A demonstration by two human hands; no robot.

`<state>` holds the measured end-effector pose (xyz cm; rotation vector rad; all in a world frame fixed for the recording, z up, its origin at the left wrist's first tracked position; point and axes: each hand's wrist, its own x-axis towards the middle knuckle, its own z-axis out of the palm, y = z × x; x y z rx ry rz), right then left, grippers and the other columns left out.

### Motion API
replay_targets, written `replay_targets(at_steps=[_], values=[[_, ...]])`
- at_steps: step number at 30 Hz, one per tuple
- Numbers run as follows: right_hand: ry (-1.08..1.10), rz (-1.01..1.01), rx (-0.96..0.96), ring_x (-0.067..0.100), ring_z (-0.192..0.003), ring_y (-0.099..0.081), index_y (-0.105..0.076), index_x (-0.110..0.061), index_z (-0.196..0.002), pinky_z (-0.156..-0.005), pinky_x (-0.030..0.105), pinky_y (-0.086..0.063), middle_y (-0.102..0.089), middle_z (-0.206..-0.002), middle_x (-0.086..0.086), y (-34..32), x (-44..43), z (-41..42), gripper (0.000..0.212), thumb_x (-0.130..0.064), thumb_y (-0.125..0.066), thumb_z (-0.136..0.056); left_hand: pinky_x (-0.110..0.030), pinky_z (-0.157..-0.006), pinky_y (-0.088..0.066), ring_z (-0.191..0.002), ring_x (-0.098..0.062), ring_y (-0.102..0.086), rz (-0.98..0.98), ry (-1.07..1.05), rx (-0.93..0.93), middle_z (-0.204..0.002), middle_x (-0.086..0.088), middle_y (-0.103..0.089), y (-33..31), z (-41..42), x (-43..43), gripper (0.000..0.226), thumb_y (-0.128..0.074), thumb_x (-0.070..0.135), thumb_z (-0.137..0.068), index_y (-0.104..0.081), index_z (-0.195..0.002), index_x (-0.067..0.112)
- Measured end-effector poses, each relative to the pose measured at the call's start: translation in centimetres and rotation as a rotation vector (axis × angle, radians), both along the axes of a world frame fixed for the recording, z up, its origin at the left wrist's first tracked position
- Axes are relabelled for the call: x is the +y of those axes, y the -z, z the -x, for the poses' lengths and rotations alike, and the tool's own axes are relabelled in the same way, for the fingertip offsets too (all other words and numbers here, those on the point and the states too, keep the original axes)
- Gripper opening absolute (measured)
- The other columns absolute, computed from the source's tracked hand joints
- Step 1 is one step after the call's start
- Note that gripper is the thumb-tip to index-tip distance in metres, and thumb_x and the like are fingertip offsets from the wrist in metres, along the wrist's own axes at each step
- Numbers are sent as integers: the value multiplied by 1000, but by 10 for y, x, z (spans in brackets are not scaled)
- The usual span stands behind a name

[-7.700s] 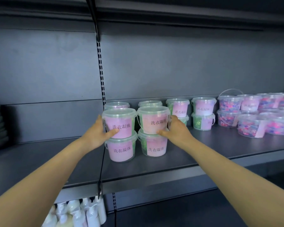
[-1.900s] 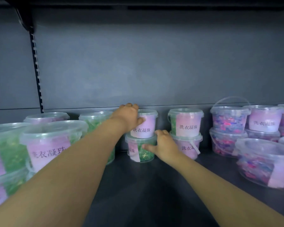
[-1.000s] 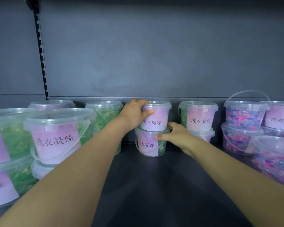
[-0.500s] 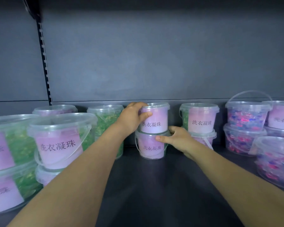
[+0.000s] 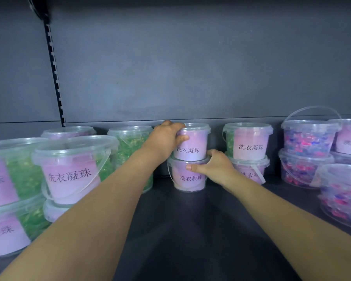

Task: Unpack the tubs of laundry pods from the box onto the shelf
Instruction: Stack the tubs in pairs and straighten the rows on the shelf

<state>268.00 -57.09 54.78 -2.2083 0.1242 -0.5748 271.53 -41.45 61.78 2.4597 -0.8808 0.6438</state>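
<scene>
The upper tub (image 5: pixel 192 141) sits stacked on the lower tub (image 5: pixel 187 176) at the back of the shelf (image 5: pixel 190 230) — both labels now face front, reading 洗衣凝珠. The left hand (image 5: pixel 166 136) has its fingers wrapped round the upper tub; the right hand (image 5: pixel 215 166) has its fingers closed on the lower — a second ago its label was turned aside.

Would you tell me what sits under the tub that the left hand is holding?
Another labelled tub stands directly beneath the upper tub, steadied by the right hand. Its contents are hidden by the label.
</scene>
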Motion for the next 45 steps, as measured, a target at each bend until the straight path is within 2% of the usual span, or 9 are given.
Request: replay_targets(at_steps=[3, 8, 13, 18, 23, 27, 31, 35, 45], values=[[-135, -77, 30, 3, -81, -60, -57, -19, -100, -67, 18, -48, -65, -94, -9, -6, -11, 9, 43, -29, -84, -67, -35, -105, -36, -119, -33, -47, 10, 9, -2, -124, -15, -50, 1, -1, -1, 43, -54, 32, -92, -51, -131, 17], [-164, -90, 58, 12, -99, -64, -60, -17, -113, -91, 33, -52, -68, -104, -6, -6, -17, 7, 57, -32, -85, -65, -18, -97, -29, -120, -23, -45, 158, 107, 40, -126, -12, -49, 9, -3, 3, 40, -59, 26, -90, -54, -127, 15], [-62, -4, 25, 16, -100, -61, -56, -13, -115, -86, 31, -49, -64, -107, -2, -4, -13, 10, 60, -37, -83, -66, -11, -91, -25, -122, -19, -44, 248, 139, 38, -128, -9, -48, 14, -4, 1, 38, -61, 24, -88, -56, -124, 15], [-24, 63, 37, 18, -97, -63, -60, -9, -108, -86, 37, -52, -66, -102, 0, -7, -14, 9, 60, -42, -83, -64, -20, -100, -29, -123, -23, -43, 202, 122, 42, -129, -10, -47, 11, -7, -1, 38, -60, 26, -89, -55, -125, 15], [6, 221, 82, 14, -80, -54, -58, -9, -97, -62, 24, -41, -56, -85, -5, -17, -9, 19, 44, -39, -78, -71, -28, -106, -32, -124, -25, -44, 77, 89, 46, -129, -12, -47, 5, -5, 1, 44, -57, 30, -90, -50, -131, 16], [-10, 441, 221, 9, -66, -46, -51, -12, -83, -53, 20, -34, -47, -73, -5, -25, -8, 38, 31, -32, -73, -77, -34, -112, -28, -134, -28, -35, -62, 39, 89, -142, -14, -35, -3, 6, 6, 65, -59, 36, -88, -30, -143, 16], [-20, 731, 348, 25, -100, -56, -56, -2, -114, -81, 31, -46, -59, -109, 9, -29, -8, 70, 49, -36, -70, -80, -40, -111, -31, -132, -33, -37, -129, -55, 77, -141, -17, -32, -5, 25, 15, 66, -60, 34, -88, -28, -142, 11], [9, 949, 456, 26, -98, -54, -54, -5, -113, -78, 31, -43, -56, -111, 11, -32, -14, 111, 45, -37, -65, -84, -42, -105, -36, -125, -34, -41, -281, -118, 16, -133, -17, -41, -1, 60, 25, 52, -54, 30, -91, -33, -134, 9], [100, 991, 438, 27, -114, -51, -49, -9, -128, -92, 33, -44, -53, -125, 11, -55, -34, 243, 52, -42, -58, -87, -36, -98, -41, -118, -27, -48, -492, -166, 78, -124, -12, -51, 2, 178, 52, 38, -46, 35, -94, -48, -123, 11]])
